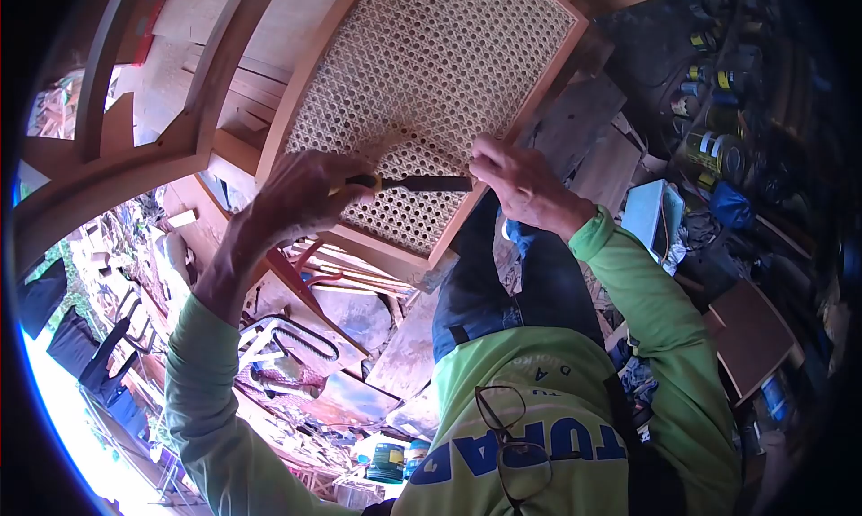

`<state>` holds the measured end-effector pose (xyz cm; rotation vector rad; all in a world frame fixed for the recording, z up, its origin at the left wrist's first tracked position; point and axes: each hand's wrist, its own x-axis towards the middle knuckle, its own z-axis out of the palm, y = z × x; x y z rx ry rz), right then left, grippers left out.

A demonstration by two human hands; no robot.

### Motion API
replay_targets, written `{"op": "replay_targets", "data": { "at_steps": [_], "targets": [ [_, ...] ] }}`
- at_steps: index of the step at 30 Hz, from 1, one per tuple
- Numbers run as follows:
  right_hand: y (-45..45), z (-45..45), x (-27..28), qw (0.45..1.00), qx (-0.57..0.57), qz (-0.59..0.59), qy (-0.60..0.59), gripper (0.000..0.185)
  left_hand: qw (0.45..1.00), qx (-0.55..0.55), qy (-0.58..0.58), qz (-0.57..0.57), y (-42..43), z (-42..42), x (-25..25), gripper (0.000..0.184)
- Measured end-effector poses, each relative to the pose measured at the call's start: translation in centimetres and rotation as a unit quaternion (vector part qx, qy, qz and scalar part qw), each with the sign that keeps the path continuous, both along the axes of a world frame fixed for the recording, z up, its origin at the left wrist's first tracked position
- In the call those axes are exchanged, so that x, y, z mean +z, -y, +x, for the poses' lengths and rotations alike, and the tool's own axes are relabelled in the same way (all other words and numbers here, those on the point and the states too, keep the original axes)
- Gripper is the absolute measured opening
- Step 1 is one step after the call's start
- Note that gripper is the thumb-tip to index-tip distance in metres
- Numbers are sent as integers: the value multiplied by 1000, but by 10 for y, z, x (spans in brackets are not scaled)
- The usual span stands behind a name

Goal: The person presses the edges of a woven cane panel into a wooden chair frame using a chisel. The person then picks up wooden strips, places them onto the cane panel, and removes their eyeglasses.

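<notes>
My left hand is closed around the dark and yellow handle of a chisel-like tool with a flat dark blade. The blade lies across a woven cane panel, its tip by the wooden frame along the panel's right side. My right hand is at that edge, close to the blade's tip. Its fingers are curled together in a pinch; whatever they hold is too small or hidden to make out. Open holes of the weave show below the blade.
Curved wooden parts rise at the left. Paint cans stand at the right, near a light blue box. A hacksaw-like tool and wood scraps lie low on the left. Eyeglasses hang on my green shirt.
</notes>
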<state>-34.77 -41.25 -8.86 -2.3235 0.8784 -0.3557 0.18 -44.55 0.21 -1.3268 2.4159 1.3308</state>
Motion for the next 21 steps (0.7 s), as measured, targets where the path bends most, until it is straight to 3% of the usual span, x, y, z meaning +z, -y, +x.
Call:
{"op": "replay_targets", "data": {
  "at_steps": [3, 7, 13, 17, 18, 21],
  "targets": [
    [1, -3, -2, 999, 5, -27, 17, 21, 997, 47, 36, 54, -18, 2, -1, 14],
    [4, -4, -1, 998, 21, -51, 28, 21, 988, 105, 5, -115, -52, 5, 15, 22],
    [6, 0, 4, 997, 31, -65, 2, 13, 973, 221, 68, -21, -141, -10, 43, 29],
    [13, -3, -1, 997, 65, -30, -25, 14, 953, 300, -7, -25, -189, -25, 35, 39],
    [14, -2, -2, 996, 74, -33, -31, 14, 944, 329, -15, 19, -194, -29, 37, 43],
    [13, -2, -3, 996, 79, -49, -13, 15, 946, 322, -28, 14, -203, -34, 29, 47]
  ]
}}
